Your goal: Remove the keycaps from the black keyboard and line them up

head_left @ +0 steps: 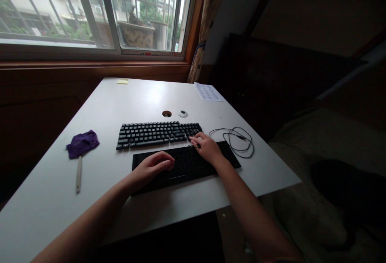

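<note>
A black keyboard base (pixel 183 166) lies slantwise near the table's front edge. Just beyond it, dark keycaps (pixel 147 133) are laid out in keyboard order, with slight gaps between some. My left hand (pixel 152 166) rests over the left half of the base, fingers loosely curved and nothing visible in them. At the right end of the keycap rows, my right hand (pixel 206 146) has thumb and fingers pinched together. A small dark thing with thin, wire-like parts shows under those fingers; its kind is not clear.
Right of the base, a black cable (pixel 241 142) lies coiled. At left is a purple cloth duster (pixel 83 144) with a pale handle. Farther back are a cable hole (pixel 167 114), its white ring cover (pixel 182 114), a printed sheet (pixel 208 92) and a yellow sticky note (pixel 122 81).
</note>
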Tool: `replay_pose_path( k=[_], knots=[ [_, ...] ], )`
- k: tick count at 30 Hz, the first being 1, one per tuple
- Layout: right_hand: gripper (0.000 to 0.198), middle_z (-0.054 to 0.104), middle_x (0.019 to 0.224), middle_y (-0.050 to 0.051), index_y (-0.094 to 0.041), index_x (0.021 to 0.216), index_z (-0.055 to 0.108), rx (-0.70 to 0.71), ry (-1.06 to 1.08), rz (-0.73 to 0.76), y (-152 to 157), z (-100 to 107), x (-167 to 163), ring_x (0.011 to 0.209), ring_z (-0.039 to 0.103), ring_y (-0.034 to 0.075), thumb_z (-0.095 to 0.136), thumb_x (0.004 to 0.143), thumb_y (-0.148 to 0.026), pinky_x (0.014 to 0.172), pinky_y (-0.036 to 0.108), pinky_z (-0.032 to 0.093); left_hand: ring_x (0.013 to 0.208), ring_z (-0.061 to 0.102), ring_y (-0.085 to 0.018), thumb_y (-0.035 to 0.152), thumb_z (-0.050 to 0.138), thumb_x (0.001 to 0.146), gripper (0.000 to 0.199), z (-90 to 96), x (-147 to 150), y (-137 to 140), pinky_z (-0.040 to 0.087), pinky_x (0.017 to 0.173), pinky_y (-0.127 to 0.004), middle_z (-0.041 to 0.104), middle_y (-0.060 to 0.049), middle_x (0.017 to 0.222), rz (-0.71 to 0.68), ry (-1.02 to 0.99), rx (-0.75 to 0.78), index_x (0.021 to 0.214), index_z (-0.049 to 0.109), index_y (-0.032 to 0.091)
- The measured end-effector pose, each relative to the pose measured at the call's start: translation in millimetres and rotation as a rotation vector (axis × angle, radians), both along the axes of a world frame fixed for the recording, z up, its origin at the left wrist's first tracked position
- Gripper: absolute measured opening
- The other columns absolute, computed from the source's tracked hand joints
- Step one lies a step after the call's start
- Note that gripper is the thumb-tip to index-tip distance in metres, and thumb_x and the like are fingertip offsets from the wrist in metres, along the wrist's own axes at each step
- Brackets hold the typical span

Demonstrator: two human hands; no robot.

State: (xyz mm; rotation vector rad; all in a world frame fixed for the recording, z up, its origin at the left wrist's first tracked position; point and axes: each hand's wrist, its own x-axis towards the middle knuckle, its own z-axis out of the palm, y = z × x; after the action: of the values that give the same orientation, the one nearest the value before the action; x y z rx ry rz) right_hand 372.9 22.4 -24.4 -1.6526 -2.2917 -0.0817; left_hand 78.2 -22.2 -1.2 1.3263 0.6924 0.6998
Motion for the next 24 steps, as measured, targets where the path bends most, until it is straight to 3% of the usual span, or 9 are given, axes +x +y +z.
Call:
replay_pose_path(
  k=[14,24],
  knots=[
    [0.032,0.064,0.108,0.006,-0.028,0.124,0.068,0.020,0.002,-0.011,1.7,-1.4,-1.3,0.099,0.060,0.020,0.049,0.099,-0.031,0.089,0.032,0.047,0.094,0.062,-0.020,0.042,0.065,0.089,0.030,-0.2,0.4,-0.7,0.050,0.089,-0.034,0.067,-0.007,0.099,0.007,-0.004,0.004,0.103,0.068,0.016],
    [0.033,0.063,0.104,0.007,-0.024,0.125,0.067,0.044,0.131,-0.027,0.0,0.9,-2.0,0.095,0.061,0.019,0.047,0.099,-0.028,0.088,0.031,0.049,0.095,0.063,-0.020,0.042,0.065,0.090,0.029,1.5,0.0,-1.1,0.050,0.089,-0.033,0.067,-0.007,0.099,0.006,0.011,0.018,0.103,0.068,0.016]
  ],
)
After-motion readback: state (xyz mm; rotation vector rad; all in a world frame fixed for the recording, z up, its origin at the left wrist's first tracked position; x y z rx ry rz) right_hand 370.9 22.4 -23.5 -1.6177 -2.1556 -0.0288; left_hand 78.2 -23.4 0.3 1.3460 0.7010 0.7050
